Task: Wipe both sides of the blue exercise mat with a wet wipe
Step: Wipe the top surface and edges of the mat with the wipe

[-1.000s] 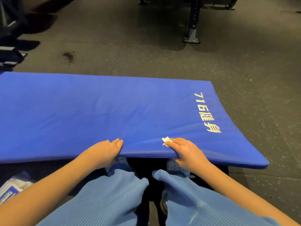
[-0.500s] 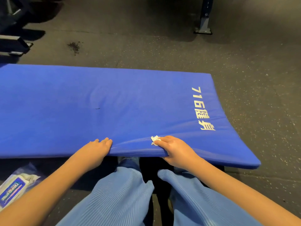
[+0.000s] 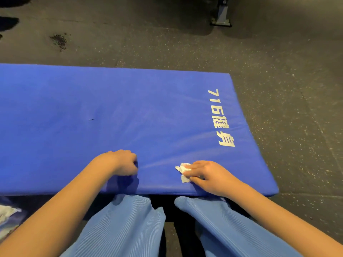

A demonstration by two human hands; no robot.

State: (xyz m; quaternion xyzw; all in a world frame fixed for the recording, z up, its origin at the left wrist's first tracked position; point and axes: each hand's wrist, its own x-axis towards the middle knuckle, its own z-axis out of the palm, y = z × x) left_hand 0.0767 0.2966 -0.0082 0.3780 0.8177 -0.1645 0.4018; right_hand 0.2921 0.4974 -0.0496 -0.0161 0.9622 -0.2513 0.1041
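GYM FLOOR: Via head cam, I'm watching a person working at the near edge of the mat [image 3: 111,117], which is lying flat on the dark speckled floor [image 3: 278,80], lettering [image 3: 220,117] facing up. The right hand [image 3: 206,175] is pinching a bunched wet wipe [image 3: 182,169] btwn fingers & thumb and pressing it onto the mat close to the near edge, right of centre. The left hand [image 3: 122,162] is resting on the mat near it, fingers curled into a fist w/ nothing visible in it.

Risks, as I'm judging them: the wet wipe is looking small & crumpled vs. the mat, so passes could be leaving strips missed, esp. the far side & the left end, which is running out of frame. The cover is creasing around both hands; hard pushing could be bunching it, w/ the folds getting skipped.

Around: a wipe pack [image 3: 7,214] is lying on the floor at lower left, partly cut off. A metal equipment foot [image 3: 221,17] is standing well beyond the mat. Dark crumbs [image 3: 59,40] are sitting on the floor past the far edge, so flipping the mat that way could be dirtying a cleaned face. Knees in light blue trousers [image 3: 120,229] are crowding the near edge, blocking a flip toward the person.
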